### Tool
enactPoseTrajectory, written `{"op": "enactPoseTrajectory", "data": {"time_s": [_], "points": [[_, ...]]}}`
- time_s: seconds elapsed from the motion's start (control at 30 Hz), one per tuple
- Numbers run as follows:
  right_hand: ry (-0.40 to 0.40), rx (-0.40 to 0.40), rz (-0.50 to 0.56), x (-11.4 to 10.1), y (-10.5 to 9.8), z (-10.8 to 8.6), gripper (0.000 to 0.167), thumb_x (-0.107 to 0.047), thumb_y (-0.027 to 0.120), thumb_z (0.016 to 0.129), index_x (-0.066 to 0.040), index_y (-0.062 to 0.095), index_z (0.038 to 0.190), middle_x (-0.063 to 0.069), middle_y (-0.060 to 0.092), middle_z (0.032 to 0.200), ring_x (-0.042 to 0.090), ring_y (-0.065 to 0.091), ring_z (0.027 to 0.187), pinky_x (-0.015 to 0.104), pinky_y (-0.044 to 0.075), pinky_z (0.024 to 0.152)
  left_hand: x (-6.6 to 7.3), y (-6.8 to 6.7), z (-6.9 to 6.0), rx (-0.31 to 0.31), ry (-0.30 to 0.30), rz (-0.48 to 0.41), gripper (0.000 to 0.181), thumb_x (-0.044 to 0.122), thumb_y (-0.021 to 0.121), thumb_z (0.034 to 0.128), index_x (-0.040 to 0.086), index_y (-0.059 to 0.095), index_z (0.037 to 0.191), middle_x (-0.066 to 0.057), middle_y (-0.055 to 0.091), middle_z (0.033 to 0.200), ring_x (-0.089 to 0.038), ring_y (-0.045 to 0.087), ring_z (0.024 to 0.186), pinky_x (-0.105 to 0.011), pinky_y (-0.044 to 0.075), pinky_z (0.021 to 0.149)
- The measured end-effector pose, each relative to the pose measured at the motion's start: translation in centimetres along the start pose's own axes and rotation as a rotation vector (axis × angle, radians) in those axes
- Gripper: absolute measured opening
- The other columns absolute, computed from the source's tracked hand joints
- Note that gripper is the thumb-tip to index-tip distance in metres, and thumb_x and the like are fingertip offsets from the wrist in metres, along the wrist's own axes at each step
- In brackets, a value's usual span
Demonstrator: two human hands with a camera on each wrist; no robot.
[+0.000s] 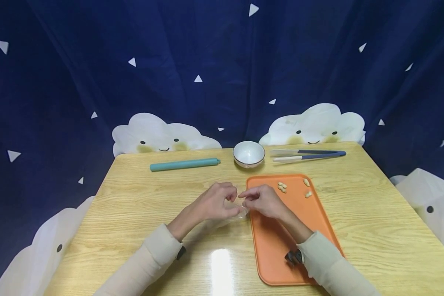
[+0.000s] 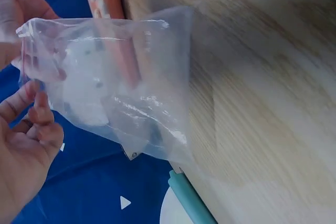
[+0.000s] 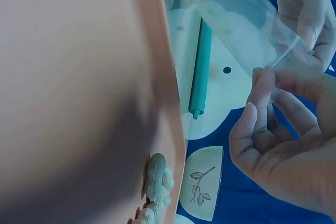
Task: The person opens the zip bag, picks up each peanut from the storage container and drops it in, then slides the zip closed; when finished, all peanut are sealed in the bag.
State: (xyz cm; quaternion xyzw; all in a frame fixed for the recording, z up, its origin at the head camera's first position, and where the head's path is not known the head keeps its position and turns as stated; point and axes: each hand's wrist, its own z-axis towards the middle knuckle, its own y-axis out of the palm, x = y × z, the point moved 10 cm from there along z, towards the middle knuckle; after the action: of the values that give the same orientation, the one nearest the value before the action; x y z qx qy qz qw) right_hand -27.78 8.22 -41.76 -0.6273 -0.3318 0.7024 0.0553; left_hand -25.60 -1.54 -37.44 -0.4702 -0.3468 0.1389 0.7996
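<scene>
A clear plastic zip bag (image 2: 126,77) hangs between both hands, its mouth toward the fingers; in the head view it is barely visible. My left hand (image 1: 217,202) pinches one side of the bag's mouth between thumb and fingers. Opposite it, my right hand (image 1: 264,201) pinches the edge near the seal strip, as the right wrist view shows. The two hands face each other closely over the left edge of an orange tray (image 1: 277,263). Several peanuts (image 1: 282,187) lie toward the tray's far end.
Behind the tray stands a white bowl (image 1: 248,153), patterned with a leafy twig outside. Tongs (image 1: 311,155) with dark blue handles lie to its right. A teal stick-shaped object (image 1: 185,164) lies to its left. A dark blue curtain (image 1: 192,49) hangs behind the wooden table (image 1: 133,197).
</scene>
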Motion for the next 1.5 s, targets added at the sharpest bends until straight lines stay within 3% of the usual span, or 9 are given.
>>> {"op": "enactPoseTrajectory", "data": {"time_s": [0.17,0.4,0.6,0.7,0.83,1.1,1.27,1.4,1.5], "points": [[0.016,-0.040,-0.017,0.2,0.3,-0.3,0.030,-0.004,0.066,0.077,0.004,0.070,0.106,0.007,0.070,0.078,0.009,0.058,0.068,0.021,0.047,0.061,-0.3,-0.1,-0.3,0.000,-0.041,0.129,0.050,0.058,0.075,0.0690,0.017,0.047,0.073,0.004,0.046,0.087,-0.005,0.037,0.061,-0.016,0.030,0.052],[0.009,-0.074,-0.040,-0.1,0.2,-0.1,0.038,-0.008,0.076,0.074,0.006,0.068,0.108,0.006,0.069,0.077,0.010,0.060,0.069,0.024,0.050,0.064,-0.3,0.6,-0.4,0.004,-0.039,0.132,0.062,0.058,0.081,0.0605,0.018,0.039,0.083,0.003,0.045,0.108,-0.010,0.039,0.070,-0.019,0.033,0.060],[0.003,-0.096,-0.028,-0.1,0.3,0.0,0.048,-0.012,0.080,0.071,0.007,0.065,0.112,0.009,0.071,0.086,0.011,0.063,0.075,0.023,0.053,0.068,-0.8,1.6,-0.8,-0.016,-0.089,0.037,0.060,0.049,0.082,0.0649,0.015,0.041,0.093,0.002,0.052,0.097,-0.010,0.045,0.068,-0.018,0.038,0.057],[-0.005,-0.101,-0.033,-0.1,0.4,0.0,0.051,-0.013,0.081,0.071,0.007,0.064,0.114,0.010,0.071,0.089,0.012,0.063,0.077,0.022,0.053,0.068,-1.3,2.1,-1.0,-0.019,-0.144,-0.042,0.070,0.046,0.083,0.0657,0.012,0.046,0.115,0.000,0.056,0.111,-0.012,0.055,0.084,-0.024,0.049,0.070],[-0.021,-0.107,-0.029,-0.1,0.5,-0.1,0.052,-0.013,0.081,0.071,0.008,0.063,0.115,0.011,0.071,0.090,0.012,0.063,0.078,0.020,0.053,0.069,-2.1,2.7,-1.4,-0.026,-0.219,-0.136,0.098,0.044,0.082,0.0656,0.015,0.032,0.144,-0.002,0.052,0.126,-0.016,0.056,0.105,-0.036,0.050,0.087],[-0.063,-0.121,-0.012,-0.3,0.7,-0.3,0.046,-0.014,0.079,0.074,0.005,0.064,0.113,0.012,0.071,0.091,0.015,0.065,0.081,0.021,0.053,0.072,-3.3,3.5,-2.0,-0.037,-0.293,-0.214,0.093,0.048,0.082,0.0643,0.012,0.041,0.139,-0.003,0.053,0.132,-0.022,0.054,0.116,-0.042,0.045,0.098],[-0.094,-0.143,0.019,0.0,0.2,-0.6,0.040,-0.017,0.075,0.080,0.002,0.064,0.113,0.014,0.071,0.097,0.018,0.067,0.090,0.021,0.053,0.076,-3.8,3.7,-2.1,-0.035,-0.300,-0.256,0.090,0.049,0.081,0.0664,0.013,0.041,0.139,-0.004,0.060,0.122,-0.020,0.056,0.114,-0.041,0.046,0.097],[-0.101,-0.149,0.054,0.5,-1.2,-0.9,0.041,-0.018,0.069,0.086,0.003,0.060,0.120,0.016,0.070,0.101,0.024,0.067,0.093,0.028,0.055,0.073,-4.3,3.6,-2.2,-0.026,-0.310,-0.280,0.086,0.048,0.080,0.0681,0.012,0.043,0.138,-0.003,0.062,0.116,-0.018,0.056,0.110,-0.040,0.045,0.096],[-0.104,-0.095,0.007,1.0,-3.4,-0.9,0.039,-0.019,0.066,0.089,0.001,0.060,0.122,0.013,0.069,0.101,0.021,0.065,0.090,0.028,0.054,0.072,-4.7,3.4,-2.2,-0.018,-0.325,-0.294,0.085,0.046,0.080,0.0682,0.012,0.043,0.137,-0.004,0.062,0.116,-0.018,0.055,0.110,-0.040,0.045,0.097]]}}
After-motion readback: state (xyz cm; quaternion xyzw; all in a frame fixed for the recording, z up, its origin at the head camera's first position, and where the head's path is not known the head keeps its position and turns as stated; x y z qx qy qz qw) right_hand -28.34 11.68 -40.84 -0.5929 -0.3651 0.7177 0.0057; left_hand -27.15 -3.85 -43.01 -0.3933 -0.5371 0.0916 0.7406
